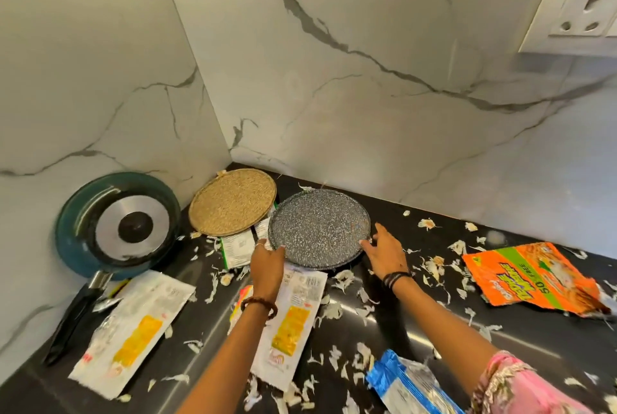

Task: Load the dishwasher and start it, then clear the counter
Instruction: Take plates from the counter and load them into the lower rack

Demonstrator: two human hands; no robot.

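A dark speckled round plate [319,228] lies on the black counter [417,326] near the corner. My left hand [267,265] grips its near left rim, fingers curled over the edge. My right hand [384,251] touches the plate's right rim with spread fingers. Behind and to the left, a woven straw mat [232,201] lies partly under the plate's side. A teal frying pan [117,225] leans bottom-out against the left wall, its black handle [75,321] pointing toward me.
Empty wrappers litter the counter: two white-and-yellow ones [130,337] [288,323], an orange one [534,276] at right, a blue one [407,383] near me, a green-edged one [237,246]. Garlic peels [344,310] are scattered about. A wall socket [584,12] sits upper right.
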